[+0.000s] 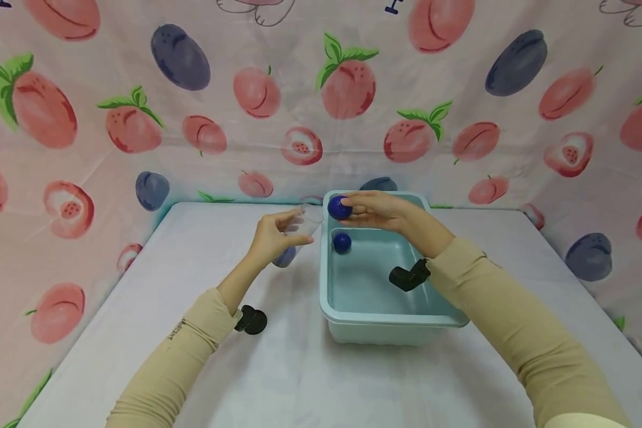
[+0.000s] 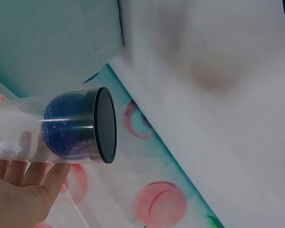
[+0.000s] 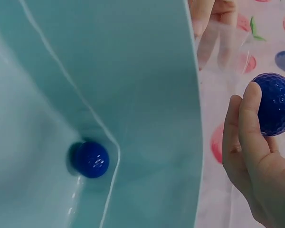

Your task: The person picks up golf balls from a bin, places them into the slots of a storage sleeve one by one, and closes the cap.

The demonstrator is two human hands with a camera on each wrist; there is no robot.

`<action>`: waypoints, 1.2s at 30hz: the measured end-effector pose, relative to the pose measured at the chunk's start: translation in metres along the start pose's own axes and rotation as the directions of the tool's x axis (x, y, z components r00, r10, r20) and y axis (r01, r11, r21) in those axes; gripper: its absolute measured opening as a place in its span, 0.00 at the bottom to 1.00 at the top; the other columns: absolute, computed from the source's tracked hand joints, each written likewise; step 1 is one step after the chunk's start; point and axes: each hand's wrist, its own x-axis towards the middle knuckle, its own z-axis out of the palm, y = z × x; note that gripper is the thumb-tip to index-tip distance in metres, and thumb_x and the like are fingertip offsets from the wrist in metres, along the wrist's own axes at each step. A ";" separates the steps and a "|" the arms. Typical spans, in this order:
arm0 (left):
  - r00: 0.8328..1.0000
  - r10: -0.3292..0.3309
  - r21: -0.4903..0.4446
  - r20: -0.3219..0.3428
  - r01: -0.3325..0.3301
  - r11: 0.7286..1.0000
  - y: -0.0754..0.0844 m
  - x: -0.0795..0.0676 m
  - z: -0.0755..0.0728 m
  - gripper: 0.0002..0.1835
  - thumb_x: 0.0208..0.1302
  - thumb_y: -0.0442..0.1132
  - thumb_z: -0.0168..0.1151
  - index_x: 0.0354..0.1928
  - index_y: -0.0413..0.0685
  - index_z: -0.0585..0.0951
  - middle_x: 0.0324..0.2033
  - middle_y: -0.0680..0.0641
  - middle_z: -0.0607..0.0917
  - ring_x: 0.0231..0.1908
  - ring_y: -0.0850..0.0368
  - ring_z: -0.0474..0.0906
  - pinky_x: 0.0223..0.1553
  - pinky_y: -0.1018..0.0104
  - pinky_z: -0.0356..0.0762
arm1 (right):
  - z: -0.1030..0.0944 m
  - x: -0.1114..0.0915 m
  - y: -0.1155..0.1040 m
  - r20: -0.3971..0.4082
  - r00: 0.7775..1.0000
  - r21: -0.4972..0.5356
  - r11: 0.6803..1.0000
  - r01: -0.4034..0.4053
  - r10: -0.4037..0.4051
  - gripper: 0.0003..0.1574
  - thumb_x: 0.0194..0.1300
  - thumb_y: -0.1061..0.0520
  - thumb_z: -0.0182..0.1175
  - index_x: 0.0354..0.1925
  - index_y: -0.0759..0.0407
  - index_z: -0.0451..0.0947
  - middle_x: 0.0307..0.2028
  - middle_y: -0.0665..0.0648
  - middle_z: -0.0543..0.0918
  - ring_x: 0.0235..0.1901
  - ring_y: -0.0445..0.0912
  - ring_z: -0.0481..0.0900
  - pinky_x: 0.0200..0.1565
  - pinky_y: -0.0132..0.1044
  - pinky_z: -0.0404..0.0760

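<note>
Head view: the right hand [image 1: 377, 212] pinches a blue golf ball [image 1: 339, 207] at its fingertips above the teal tub [image 1: 374, 315]; just beside them, the left hand [image 1: 274, 236] grips a clear tube [image 1: 298, 235].

Left wrist view: curled fingers [image 2: 23, 173] wrap the tube [image 2: 47, 130], a blue ball [image 2: 66, 124] sitting beyond them against its black cap [image 2: 105, 124].

Right wrist view: fingers [image 3: 249, 123] clamp the golf ball [image 3: 274, 103]; another ball [image 3: 92, 159] lies in the tub [image 3: 147, 95], well apart from them.

Fingers [image 3: 251, 118] pinch a blue ball [image 3: 275, 103]; another ball [image 3: 91, 159] lies in the tub [image 3: 147, 95].

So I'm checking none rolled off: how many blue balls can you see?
3: one blue ball pinched in the right hand, one inside the teal tub, one in the clear tube the left hand holds.
</note>
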 end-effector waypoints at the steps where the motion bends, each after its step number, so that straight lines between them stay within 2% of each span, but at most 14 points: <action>1: 1.000 0.005 0.000 0.001 -0.005 1.000 -0.001 0.001 0.000 0.34 0.50 0.37 0.73 0.62 0.47 0.74 0.55 0.40 0.80 0.56 0.43 0.77 0.56 0.51 0.75 | 0.002 0.001 -0.001 0.002 1.000 0.006 1.000 -0.005 0.005 0.34 0.73 0.61 0.42 0.73 0.64 0.44 0.71 0.68 0.54 0.68 0.56 0.58 0.62 0.42 0.66; 6: 1.000 0.013 0.001 0.006 -0.013 1.000 -0.004 0.004 0.003 0.34 0.49 0.36 0.73 0.61 0.47 0.74 0.54 0.39 0.81 0.55 0.43 0.77 0.55 0.51 0.76 | 0.014 0.002 -0.007 0.002 1.000 0.029 1.000 -0.009 0.009 0.34 0.73 0.61 0.43 0.72 0.63 0.48 0.71 0.67 0.54 0.69 0.56 0.57 0.53 0.39 0.75; 11: 1.000 -0.006 0.004 0.007 0.006 1.000 -0.003 0.004 0.005 0.35 0.49 0.37 0.74 0.62 0.46 0.74 0.53 0.39 0.81 0.55 0.42 0.77 0.55 0.51 0.75 | 0.020 0.003 -0.007 0.003 1.000 0.002 1.000 0.011 -0.011 0.32 0.73 0.62 0.43 0.71 0.64 0.51 0.70 0.67 0.55 0.68 0.57 0.59 0.56 0.41 0.74; 13: 1.000 -0.015 0.007 0.005 0.015 1.000 -0.002 0.004 0.005 0.35 0.49 0.37 0.74 0.62 0.46 0.74 0.53 0.40 0.81 0.55 0.44 0.78 0.55 0.51 0.76 | 0.021 0.005 -0.006 0.001 1.000 -0.007 1.000 0.020 -0.020 0.31 0.73 0.62 0.44 0.71 0.65 0.53 0.68 0.66 0.59 0.63 0.56 0.64 0.54 0.38 0.78; 15: 1.000 -0.018 0.010 0.003 0.018 1.000 -0.002 0.004 0.005 0.35 0.48 0.38 0.74 0.62 0.47 0.74 0.53 0.40 0.81 0.55 0.44 0.78 0.55 0.50 0.75 | 0.021 0.006 -0.005 0.003 1.000 -0.019 0.999 0.031 -0.031 0.30 0.72 0.62 0.44 0.70 0.65 0.54 0.63 0.65 0.64 0.57 0.53 0.70 0.46 0.33 0.82; 17: 1.000 -0.008 0.017 -0.006 0.008 1.000 -0.002 0.004 0.005 0.35 0.48 0.38 0.74 0.62 0.46 0.74 0.54 0.41 0.81 0.55 0.44 0.78 0.56 0.50 0.75 | 0.022 0.008 -0.004 -0.004 0.999 -0.031 0.999 0.039 -0.039 0.30 0.72 0.63 0.45 0.69 0.66 0.55 0.57 0.61 0.69 0.49 0.48 0.74 0.40 0.29 0.82; 21: 0.999 0.017 0.037 -0.030 -0.016 0.999 -0.002 0.004 0.005 0.35 0.48 0.38 0.74 0.61 0.45 0.74 0.55 0.41 0.80 0.55 0.44 0.77 0.58 0.50 0.73 | 0.021 0.010 -0.003 -0.008 0.999 -0.063 0.997 0.051 -0.052 0.30 0.72 0.62 0.45 0.69 0.67 0.56 0.47 0.58 0.72 0.41 0.45 0.77 0.43 0.32 0.82; 26: 0.999 0.004 0.050 -0.034 -0.002 0.999 -0.004 0.003 0.003 0.34 0.49 0.38 0.74 0.62 0.47 0.74 0.53 0.41 0.82 0.54 0.44 0.78 0.57 0.50 0.74 | 0.020 0.011 -0.003 -0.001 0.999 -0.108 0.993 0.050 -0.051 0.30 0.72 0.60 0.45 0.69 0.67 0.56 0.44 0.57 0.74 0.39 0.46 0.79 0.55 0.41 0.78; 29: 1.000 0.003 0.049 -0.029 -0.002 0.999 -0.005 0.003 0.002 0.35 0.49 0.38 0.73 0.62 0.47 0.74 0.53 0.41 0.82 0.54 0.44 0.78 0.57 0.50 0.74 | 0.019 0.012 -0.003 -0.006 0.999 -0.105 0.993 0.043 -0.044 0.29 0.72 0.60 0.46 0.68 0.67 0.57 0.42 0.56 0.76 0.39 0.45 0.80 0.55 0.42 0.78; 33: 1.000 -0.001 0.039 -0.027 0.003 0.999 -0.007 0.002 0.001 0.35 0.49 0.39 0.74 0.62 0.47 0.74 0.53 0.41 0.82 0.56 0.44 0.76 0.58 0.50 0.73 | 0.017 0.013 -0.003 -0.019 0.999 -0.102 0.994 0.032 -0.034 0.29 0.72 0.60 0.46 0.68 0.67 0.58 0.40 0.55 0.77 0.38 0.45 0.80 0.48 0.38 0.82; 36: 1.000 -0.011 0.032 -0.023 0.011 0.999 -0.008 0.002 0.000 0.35 0.49 0.39 0.74 0.62 0.47 0.74 0.53 0.41 0.82 0.56 0.45 0.76 0.58 0.50 0.73 | 0.014 0.015 -0.003 -0.024 0.999 -0.114 0.993 0.023 -0.026 0.29 0.72 0.60 0.46 0.68 0.67 0.58 0.41 0.56 0.76 0.39 0.46 0.80 0.52 0.40 0.80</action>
